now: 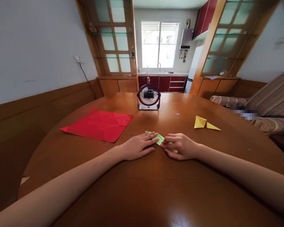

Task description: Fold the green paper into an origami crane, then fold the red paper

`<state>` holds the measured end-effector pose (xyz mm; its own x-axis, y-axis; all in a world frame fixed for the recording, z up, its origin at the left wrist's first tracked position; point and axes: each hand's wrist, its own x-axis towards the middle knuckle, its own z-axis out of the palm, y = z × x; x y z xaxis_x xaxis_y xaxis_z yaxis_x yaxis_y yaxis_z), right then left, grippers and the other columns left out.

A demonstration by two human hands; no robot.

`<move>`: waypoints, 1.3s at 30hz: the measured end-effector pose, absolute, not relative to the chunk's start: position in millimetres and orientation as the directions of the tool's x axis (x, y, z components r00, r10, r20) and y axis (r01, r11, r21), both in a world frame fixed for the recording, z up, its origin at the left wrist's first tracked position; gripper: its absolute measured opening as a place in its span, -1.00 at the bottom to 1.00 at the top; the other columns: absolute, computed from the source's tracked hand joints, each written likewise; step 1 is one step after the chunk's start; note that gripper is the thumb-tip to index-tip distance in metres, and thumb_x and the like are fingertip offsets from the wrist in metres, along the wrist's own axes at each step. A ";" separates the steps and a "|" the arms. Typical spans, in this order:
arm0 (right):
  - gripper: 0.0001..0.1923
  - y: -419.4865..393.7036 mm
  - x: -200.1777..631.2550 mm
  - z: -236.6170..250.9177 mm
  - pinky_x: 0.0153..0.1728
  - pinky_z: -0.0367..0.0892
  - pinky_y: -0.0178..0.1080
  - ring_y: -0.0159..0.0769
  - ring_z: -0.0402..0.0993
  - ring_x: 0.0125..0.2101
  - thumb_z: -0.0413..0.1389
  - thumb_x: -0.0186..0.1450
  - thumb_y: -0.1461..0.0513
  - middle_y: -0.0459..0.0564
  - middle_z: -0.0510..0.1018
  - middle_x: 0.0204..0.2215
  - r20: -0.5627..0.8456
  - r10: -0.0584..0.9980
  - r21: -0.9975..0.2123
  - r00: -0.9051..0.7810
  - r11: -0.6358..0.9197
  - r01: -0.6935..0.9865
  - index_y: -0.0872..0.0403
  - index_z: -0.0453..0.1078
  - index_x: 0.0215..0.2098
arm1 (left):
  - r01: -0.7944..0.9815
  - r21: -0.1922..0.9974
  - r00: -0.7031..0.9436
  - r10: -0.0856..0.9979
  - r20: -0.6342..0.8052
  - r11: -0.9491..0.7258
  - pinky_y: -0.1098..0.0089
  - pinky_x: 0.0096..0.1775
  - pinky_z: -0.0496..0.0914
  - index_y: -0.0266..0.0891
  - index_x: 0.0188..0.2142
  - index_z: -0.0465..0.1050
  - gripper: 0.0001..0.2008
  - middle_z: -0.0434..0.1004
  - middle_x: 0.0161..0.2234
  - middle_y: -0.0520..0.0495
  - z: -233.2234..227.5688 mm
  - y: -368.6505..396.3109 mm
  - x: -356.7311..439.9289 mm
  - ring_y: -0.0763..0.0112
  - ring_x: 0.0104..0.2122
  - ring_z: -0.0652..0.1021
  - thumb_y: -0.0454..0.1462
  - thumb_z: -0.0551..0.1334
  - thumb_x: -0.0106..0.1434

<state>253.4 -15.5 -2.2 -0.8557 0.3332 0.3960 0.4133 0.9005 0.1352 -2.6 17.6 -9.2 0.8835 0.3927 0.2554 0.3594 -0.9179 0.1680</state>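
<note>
A: Head view: where's the green paper (159, 138)?
B: On the table (156, 189), between both hands, near the middle.
A: The grips?
B: Left hand (138, 145) lies flat, fingers pressing the paper. Right hand (180, 146) curls, fingertips pinching its edge.
A: Around them?
B: Red sheet (98, 125) left, yellow fold (204, 123) right, fan (148, 96) behind.
</note>
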 end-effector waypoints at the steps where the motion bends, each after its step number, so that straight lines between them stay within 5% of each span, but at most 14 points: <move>1: -0.72 -16.1 253.6 -1.3 -0.40 0.38 -0.26 -0.31 0.41 -0.40 -0.06 0.34 0.26 0.04 0.52 -0.37 0.381 0.331 0.146 -0.863 0.900 0.410 0.13 0.50 -0.18 | 0.360 0.161 0.883 0.391 0.259 -0.919 0.13 0.29 0.07 -0.15 0.28 0.15 -0.53 0.07 0.32 -0.12 -9.1 17.8 -2.1 0.23 0.31 0.13 -0.15 0.04 0.42; 6: -0.72 -15.0 255.6 -2.2 -0.37 0.39 -0.26 -0.29 0.45 -0.34 -0.03 0.31 0.28 0.05 0.53 -0.33 0.371 0.329 0.128 -0.868 0.908 0.399 0.12 0.49 -0.15 | 0.353 0.169 0.900 0.384 0.207 -0.920 0.13 0.32 -0.03 -0.13 0.34 0.01 -0.45 -0.06 0.35 -0.11 -9.3 21.1 0.3 0.24 0.34 0.02 -0.09 0.03 0.42; 14: -0.72 -5.3 260.5 -8.1 -0.39 0.40 -0.31 -0.35 0.47 -0.41 -0.04 0.37 0.25 0.08 0.53 -0.37 0.580 0.474 -0.239 -0.663 0.877 0.418 0.14 0.51 -0.30 | 0.376 0.218 0.904 0.408 0.128 -0.901 0.15 0.32 -0.06 -0.12 0.34 0.00 -0.43 -0.08 0.36 -0.10 -6.4 22.8 1.8 0.22 0.34 0.02 -0.02 -0.02 0.42; 23: -0.76 -5.1 261.4 -5.7 -0.35 0.36 -0.26 -0.31 0.42 -0.42 -0.03 0.33 0.30 0.05 0.51 -0.43 0.518 0.364 -0.057 -0.774 0.918 0.393 0.11 0.48 -0.33 | 0.374 0.201 0.907 0.402 0.124 -0.906 0.17 0.32 -0.09 -0.12 0.35 -0.04 -0.42 -0.09 0.36 -0.09 -10.0 24.7 1.3 0.23 0.35 0.00 0.00 -0.05 0.42; 29: -0.82 -6.9 258.8 0.4 -0.35 0.34 -0.21 -0.28 0.33 -0.45 -0.02 0.23 0.31 0.02 0.43 -0.51 0.398 0.321 0.043 -0.860 0.929 0.367 0.11 0.41 -0.42 | 0.296 0.124 0.925 0.316 0.208 -0.947 0.05 0.31 -0.06 0.03 0.29 0.13 -0.53 -0.07 0.37 -0.05 -7.5 20.5 0.0 0.12 0.34 0.03 -0.08 0.02 0.42; 35: -0.75 -1.0 263.5 -4.2 -0.35 0.36 -0.25 -0.31 0.41 -0.40 -0.07 0.31 0.31 0.06 0.51 -0.40 0.515 0.421 -0.185 -0.746 0.905 0.383 0.12 0.47 -0.33 | 0.263 0.148 0.936 0.289 0.203 -0.954 0.05 0.28 0.03 0.05 0.27 0.18 -0.56 0.07 0.33 -0.07 -3.1 18.3 -0.5 0.13 0.30 0.16 -0.11 0.04 0.42; 39: -0.80 3.9 266.6 -7.5 -0.07 0.33 -0.09 -0.29 0.47 -0.32 0.01 0.31 0.30 -0.01 0.57 -0.39 0.604 0.418 -0.217 -0.679 0.906 0.364 0.07 0.49 -0.32 | 0.266 0.202 0.930 0.307 0.205 -0.942 0.05 0.26 0.08 0.05 0.24 0.23 -0.57 0.14 0.31 -0.08 -3.5 19.9 0.0 0.12 0.28 0.21 -0.09 0.07 0.40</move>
<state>266.6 3.9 -7.5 -0.6787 0.4180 0.6038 0.3645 0.9055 -0.2172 0.0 19.9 -3.5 0.9296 0.3065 0.2047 0.2663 -0.9425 0.2020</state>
